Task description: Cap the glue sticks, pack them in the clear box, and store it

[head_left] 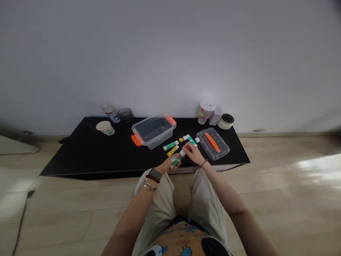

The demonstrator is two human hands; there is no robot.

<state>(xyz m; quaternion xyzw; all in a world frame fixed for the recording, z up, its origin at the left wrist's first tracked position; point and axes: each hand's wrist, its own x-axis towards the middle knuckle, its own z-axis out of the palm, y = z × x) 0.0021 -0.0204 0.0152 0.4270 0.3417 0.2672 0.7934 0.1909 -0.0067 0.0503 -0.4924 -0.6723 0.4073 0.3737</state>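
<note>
My left hand (169, 163) is wrapped around a green and white glue stick (176, 162), tilted with its white end up. My right hand (193, 153) has its fingertips closed at that white end; whether they grip its cap is too small to make out. Just beyond my hands lie a second green and white glue stick (171, 145), a yellow tube (173, 150), a small yellow piece (181, 139) and another green and white stick (191, 141). A small white piece (197, 140) rests beside that last stick.
A clear plastic box (160, 139) with orange latches stands open on the black table (80, 156). Its lid (222, 147), with an orange handle, lies at right. Along the wall are a paper cup (106, 128), spray can (112, 113), dark glass (125, 115), plastic cup (204, 113) and lidded pot (225, 122).
</note>
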